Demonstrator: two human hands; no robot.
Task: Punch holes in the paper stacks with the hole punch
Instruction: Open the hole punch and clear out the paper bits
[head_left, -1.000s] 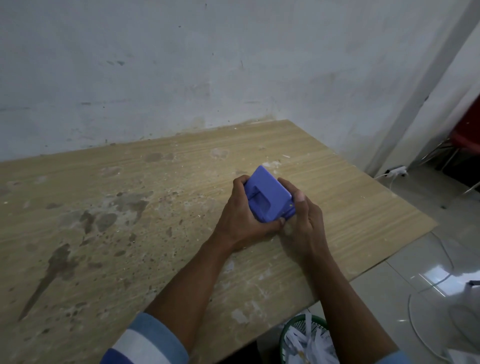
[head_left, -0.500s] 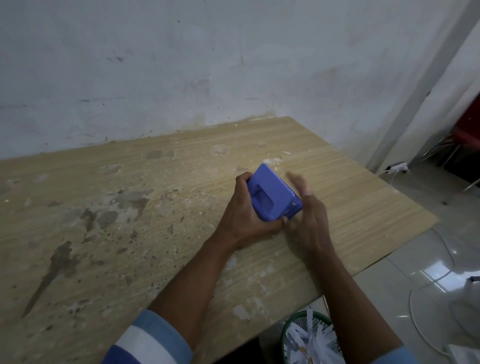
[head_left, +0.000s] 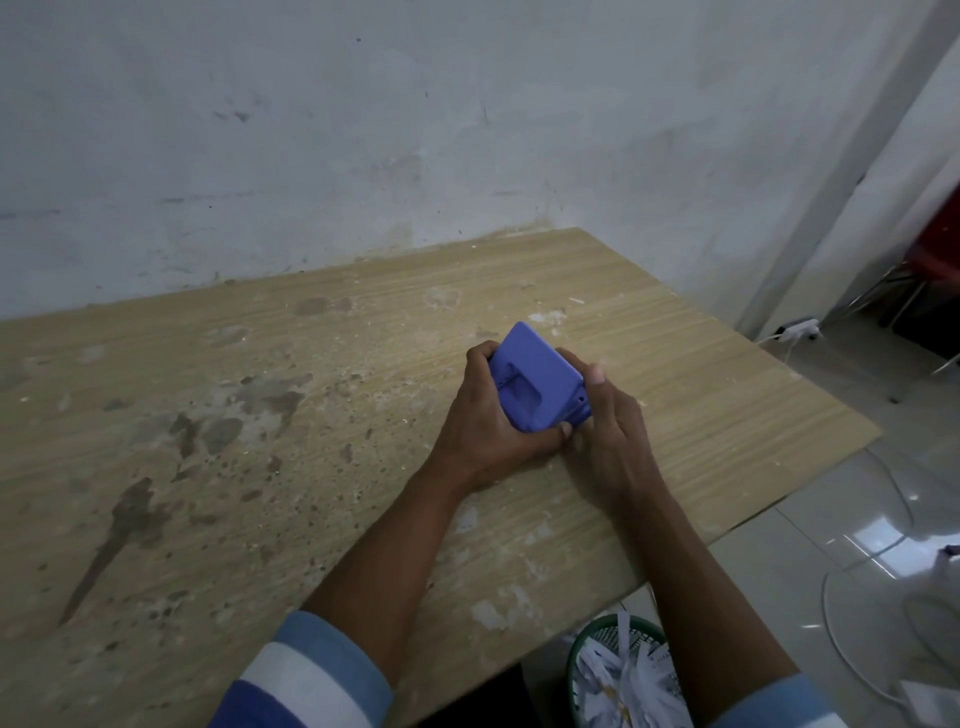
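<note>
Both hands, left hand and right hand, clasped around the blue hole punch right of centre on the counter, no paper stacks visible there, punching seemingly not begun.

We count one blue hole punch, tilted, and two hands on it: one left hand and one right hand, each on an arm with a striped sleeve, so two sleeves in all. We see one wooden counter under them, and one green basket of paper strips on the floor below its near edge. On the floor at the right we count one white power strip and one red chair.
</note>
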